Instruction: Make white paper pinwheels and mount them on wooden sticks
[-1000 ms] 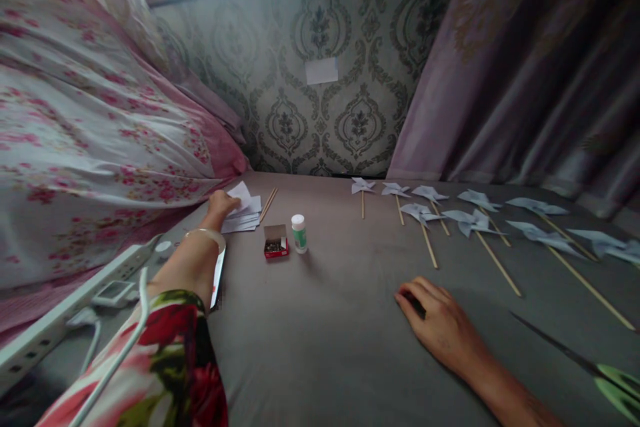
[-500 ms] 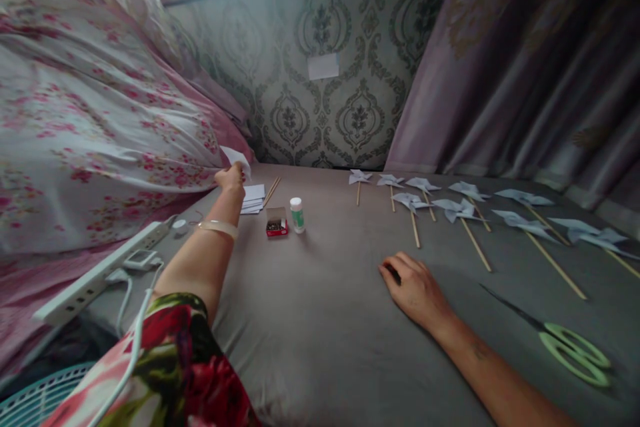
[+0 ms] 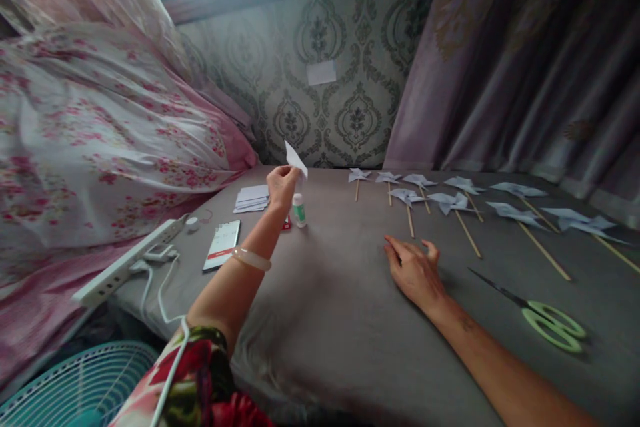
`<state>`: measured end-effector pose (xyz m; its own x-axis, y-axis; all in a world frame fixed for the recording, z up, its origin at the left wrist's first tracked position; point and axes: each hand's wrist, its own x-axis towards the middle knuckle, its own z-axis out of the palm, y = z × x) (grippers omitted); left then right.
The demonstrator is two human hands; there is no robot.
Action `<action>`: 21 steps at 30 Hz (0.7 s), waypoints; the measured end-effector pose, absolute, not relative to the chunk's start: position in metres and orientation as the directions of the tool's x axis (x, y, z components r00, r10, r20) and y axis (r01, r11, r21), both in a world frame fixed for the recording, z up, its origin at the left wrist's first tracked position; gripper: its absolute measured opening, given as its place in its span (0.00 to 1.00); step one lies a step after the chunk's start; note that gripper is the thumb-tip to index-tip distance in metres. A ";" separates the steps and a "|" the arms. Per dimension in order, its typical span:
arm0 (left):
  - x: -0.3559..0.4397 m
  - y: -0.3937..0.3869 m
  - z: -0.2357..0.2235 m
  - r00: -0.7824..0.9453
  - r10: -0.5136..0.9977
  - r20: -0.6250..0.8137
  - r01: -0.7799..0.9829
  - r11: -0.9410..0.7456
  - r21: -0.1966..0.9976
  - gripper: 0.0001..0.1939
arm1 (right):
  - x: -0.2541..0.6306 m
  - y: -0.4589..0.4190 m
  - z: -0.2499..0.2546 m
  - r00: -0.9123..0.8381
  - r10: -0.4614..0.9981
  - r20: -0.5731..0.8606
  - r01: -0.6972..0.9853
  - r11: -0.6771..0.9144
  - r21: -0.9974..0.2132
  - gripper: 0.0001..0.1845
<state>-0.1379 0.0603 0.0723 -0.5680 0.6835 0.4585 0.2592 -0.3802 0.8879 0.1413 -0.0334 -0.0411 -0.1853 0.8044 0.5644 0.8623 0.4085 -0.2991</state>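
Observation:
A white sheet of paper [image 3: 296,159] is pinched in my left hand [image 3: 283,185], raised above the grey cloth surface. Below that hand stands a small white bottle with a green label [image 3: 299,211]; beside it a red box [image 3: 287,223] is mostly hidden by my wrist. A stack of white paper [image 3: 251,199] lies to the left. My right hand [image 3: 415,270] rests on the cloth with its fingers apart and nothing in them. Nearest to it are a paper pinwheel on a stick [image 3: 407,197] and green-handled scissors [image 3: 553,327].
Several more paper pinwheels [image 3: 453,203] lie across the right side. A phone [image 3: 223,244] and a white power strip [image 3: 127,263] with cables are at the left. A blue-green fan [image 3: 85,380] stands at the lower left. The patterned wall [image 3: 357,120] bounds the back.
My left hand has carried the sheet rightward from near the stack to above the bottle. The phone now shows. My right hand's fingers have spread.

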 end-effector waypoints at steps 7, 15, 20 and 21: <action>-0.071 0.036 0.050 -0.383 0.823 0.420 0.223 -0.358 0.907 0.09 | 0.144 -0.033 -0.039 -0.181 0.858 0.480 0.839 0.390 -0.380 0.19; -0.036 0.028 0.011 -0.213 0.908 0.362 0.349 -0.275 0.896 0.07 | 0.145 -0.032 -0.023 -0.057 0.895 0.443 0.755 0.329 -0.567 0.14; -0.028 0.018 -0.001 -0.092 0.873 0.480 0.596 -0.337 0.728 0.01 | 0.146 -0.026 -0.015 0.006 0.923 0.386 0.389 0.353 -0.851 0.18; -0.027 0.015 -0.002 -0.056 0.864 0.500 0.644 -0.352 0.679 0.02 | 0.145 -0.025 -0.015 0.013 0.931 0.364 0.323 0.341 -0.883 0.19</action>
